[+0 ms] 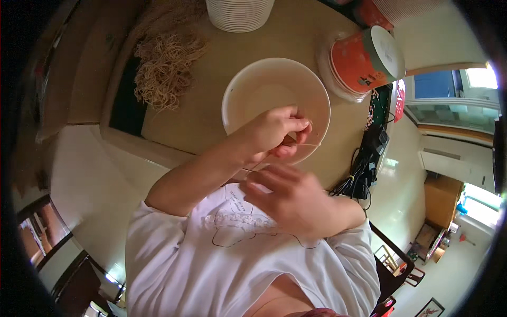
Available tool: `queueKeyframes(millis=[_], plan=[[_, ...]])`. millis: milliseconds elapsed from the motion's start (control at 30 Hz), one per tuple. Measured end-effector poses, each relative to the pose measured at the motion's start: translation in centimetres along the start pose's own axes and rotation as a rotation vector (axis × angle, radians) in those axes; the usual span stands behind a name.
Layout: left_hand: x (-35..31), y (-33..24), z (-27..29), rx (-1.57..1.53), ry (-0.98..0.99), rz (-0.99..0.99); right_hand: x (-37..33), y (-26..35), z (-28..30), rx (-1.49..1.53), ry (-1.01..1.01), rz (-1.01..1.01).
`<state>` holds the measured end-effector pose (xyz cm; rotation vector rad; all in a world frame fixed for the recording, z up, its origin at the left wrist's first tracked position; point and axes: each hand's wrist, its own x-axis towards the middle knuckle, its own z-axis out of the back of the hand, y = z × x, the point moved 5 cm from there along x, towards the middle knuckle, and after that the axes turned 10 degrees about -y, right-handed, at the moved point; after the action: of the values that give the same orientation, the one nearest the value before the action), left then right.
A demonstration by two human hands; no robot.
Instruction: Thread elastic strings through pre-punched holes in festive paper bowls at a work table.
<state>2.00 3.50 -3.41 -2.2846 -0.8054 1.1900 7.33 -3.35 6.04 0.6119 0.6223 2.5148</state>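
Note:
My left hand point(277, 132) is over the near part of a large white bowl point(231, 113), its fingers curled together in a pinch. A thin pale string point(310, 144) runs out from these fingers toward the bowl's right rim, and part of it also shows below the hand. My right hand point(293, 198) is closer to my chest, just below the left one and smeared by motion. Its fingertips point left, near the lower stretch of string; whether they grip it is not clear. A tangled heap of similar pale strings point(166, 68) lies on the table at the far left.
A stack of white bowls point(240, 16) stands at the table's far edge. To the right, a red and white paper tub point(364, 61) lies tilted in clear plastic. Black cables with adapters point(364, 169) lie along the table's right edge point(343, 153).

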Motion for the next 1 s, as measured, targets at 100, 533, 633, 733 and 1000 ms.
queueKeyframes(millis=[100, 533, 633, 733, 1000], plan=[[-1.1, -0.8, 0.8, 0.333, -0.161, -0.423, -0.5, -4.4, 4.7, 0.079, -0.367, -0.314], [-2.1, -2.2, -0.3, 0.806, -0.386, -0.856, -0.9, -10.3, 5.5, -0.024, -0.240, -0.547], [-1.9, -1.8, -0.9, 0.975, -0.415, -0.900, -0.9, -10.6, 5.3, 0.018, -0.253, -0.552], [-1.5, -2.3, -1.7, 1.216, -0.354, -0.817, -0.9, -10.9, 5.2, -0.029, -0.236, -0.545], [0.7, -1.5, -2.4, 1.271, -0.224, -0.780, -1.7, -11.5, 5.6, -0.004, -0.240, -0.621]])
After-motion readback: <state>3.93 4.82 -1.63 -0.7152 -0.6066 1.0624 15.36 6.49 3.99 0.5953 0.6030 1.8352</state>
